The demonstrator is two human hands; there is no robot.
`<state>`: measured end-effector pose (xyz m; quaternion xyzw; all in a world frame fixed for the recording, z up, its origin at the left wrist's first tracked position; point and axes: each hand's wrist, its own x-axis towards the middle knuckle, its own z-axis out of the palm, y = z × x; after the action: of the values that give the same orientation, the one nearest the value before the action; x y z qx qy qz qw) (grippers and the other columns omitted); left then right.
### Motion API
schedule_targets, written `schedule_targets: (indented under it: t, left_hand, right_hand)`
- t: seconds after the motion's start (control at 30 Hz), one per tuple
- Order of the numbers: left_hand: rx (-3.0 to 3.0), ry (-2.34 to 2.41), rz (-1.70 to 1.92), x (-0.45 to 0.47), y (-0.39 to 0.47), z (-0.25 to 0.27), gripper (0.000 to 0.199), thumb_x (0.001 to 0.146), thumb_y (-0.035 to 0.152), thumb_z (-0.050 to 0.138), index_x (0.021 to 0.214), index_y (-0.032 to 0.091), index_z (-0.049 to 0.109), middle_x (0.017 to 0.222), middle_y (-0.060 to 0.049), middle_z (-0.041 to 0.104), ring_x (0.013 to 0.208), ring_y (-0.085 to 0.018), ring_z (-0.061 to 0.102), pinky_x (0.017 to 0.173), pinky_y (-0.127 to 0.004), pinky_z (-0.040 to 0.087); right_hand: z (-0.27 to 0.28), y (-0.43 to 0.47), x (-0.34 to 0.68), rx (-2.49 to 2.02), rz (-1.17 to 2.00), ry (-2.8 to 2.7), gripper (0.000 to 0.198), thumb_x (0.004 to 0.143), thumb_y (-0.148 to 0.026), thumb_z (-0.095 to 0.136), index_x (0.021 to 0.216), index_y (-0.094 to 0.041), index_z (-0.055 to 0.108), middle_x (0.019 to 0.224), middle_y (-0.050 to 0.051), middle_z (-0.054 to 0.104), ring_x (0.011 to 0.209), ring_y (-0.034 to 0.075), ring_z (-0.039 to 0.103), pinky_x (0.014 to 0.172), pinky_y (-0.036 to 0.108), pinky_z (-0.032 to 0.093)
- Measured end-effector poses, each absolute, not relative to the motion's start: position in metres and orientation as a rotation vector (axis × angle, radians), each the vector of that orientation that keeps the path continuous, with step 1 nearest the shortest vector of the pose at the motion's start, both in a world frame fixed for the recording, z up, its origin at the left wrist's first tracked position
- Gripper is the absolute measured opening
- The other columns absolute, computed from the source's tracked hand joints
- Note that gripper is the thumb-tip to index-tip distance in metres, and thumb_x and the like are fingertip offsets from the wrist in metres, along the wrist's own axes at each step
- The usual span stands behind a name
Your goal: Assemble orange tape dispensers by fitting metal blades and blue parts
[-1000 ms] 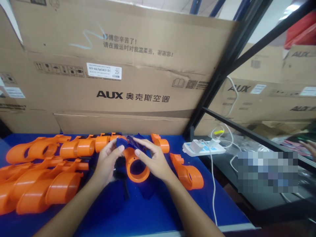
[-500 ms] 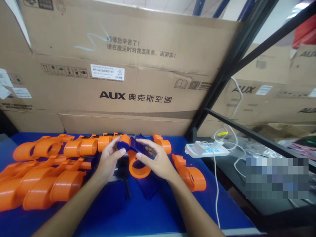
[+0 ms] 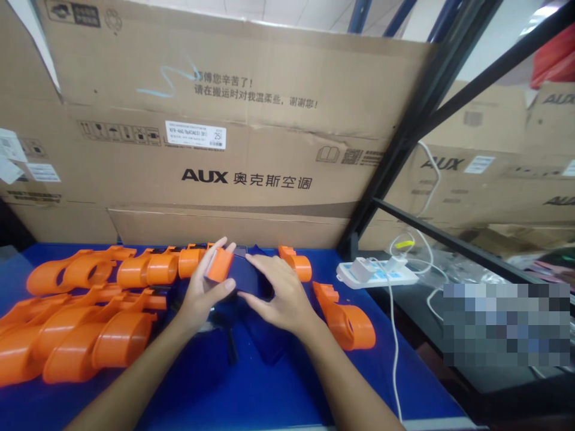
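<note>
Between my hands is an orange plastic part [image 3: 220,265] joined to or pressed against a dark blue plastic piece [image 3: 249,276]; I cannot tell which. My left hand [image 3: 200,294] pinches the orange end, thumb in front and fingers behind. On the other side, my right hand [image 3: 284,290] is closed around the dark blue piece from above and below. Under them, a black-handled object [image 3: 230,346], partly hidden, lies on the blue table surface [image 3: 269,395]. One orange ring-shaped part [image 3: 300,265] stands just behind my right hand, and another orange ring-shaped part [image 3: 350,323] lies to its right.
Several orange ring parts [image 3: 121,338] lie in rows at the left. A white power strip [image 3: 377,273] with plugs and a white cable [image 3: 395,359] sits at the right edge. A large cardboard box [image 3: 242,149] stands behind, beside a black metal frame [image 3: 395,149].
The held part has been turned: its orange ring, hanging below my hands before, no longer shows. The dark blue piece now faces me more broadly.
</note>
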<state>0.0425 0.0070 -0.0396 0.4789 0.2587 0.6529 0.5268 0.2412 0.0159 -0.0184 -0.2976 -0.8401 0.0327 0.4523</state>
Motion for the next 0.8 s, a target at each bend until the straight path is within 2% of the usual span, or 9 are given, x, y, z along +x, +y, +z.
schedule_targets:
  t: [0.13,0.27,0.57,0.8]
  left_hand:
    - [1.200,0.769,1.638,0.0458,0.0047,-0.0332,0.060,0.072,0.031,0.087,0.126,0.025,0.061,0.130,-0.012,0.071,0.126,-0.032,0.063,0.112,-0.046,0.042]
    - [1.225,0.802,1.705,0.0451,0.0037,-0.0304,0.044,0.072,0.029,0.087,0.109,0.025,0.063,0.124,-0.010,0.074,0.122,-0.032,0.065,0.112,-0.049,0.041]
    - [1.174,0.793,1.717,0.0443,0.0023,-0.0336,0.044,0.072,0.028,0.087,0.108,0.026,0.061,0.125,-0.009,0.074,0.123,-0.031,0.065,0.112,-0.048,0.041]
    - [1.225,0.800,1.729,0.0441,0.0037,-0.0351,0.043,0.077,0.030,0.084,0.115,0.026,0.064,0.125,-0.008,0.074,0.123,-0.030,0.065,0.113,-0.046,0.041]
  right_hand:
    - [-0.0243,0.0182,0.2408,-0.673,-0.069,-2.135,0.067,0.090,-0.037,0.074,0.151,-0.028,0.048,0.140,0.012,0.065,0.123,0.033,0.063,0.102,0.054,0.049]
    - [-0.0268,0.0177,0.2394,-0.632,-0.131,-2.146,0.070,0.090,-0.034,0.074,0.153,-0.030,0.044,0.140,0.011,0.065,0.121,0.033,0.064,0.098,0.052,0.050]
    - [-0.0268,0.0171,0.2365,-0.614,-0.167,-2.119,0.070,0.091,-0.033,0.073,0.154,-0.031,0.043,0.139,0.011,0.066,0.121,0.033,0.064,0.097,0.052,0.051]
    - [-0.0280,0.0177,0.2349,-0.619,-0.168,-2.119,0.073,0.089,-0.033,0.076,0.154,-0.030,0.043,0.139,0.012,0.066,0.121,0.033,0.064,0.097,0.053,0.052]
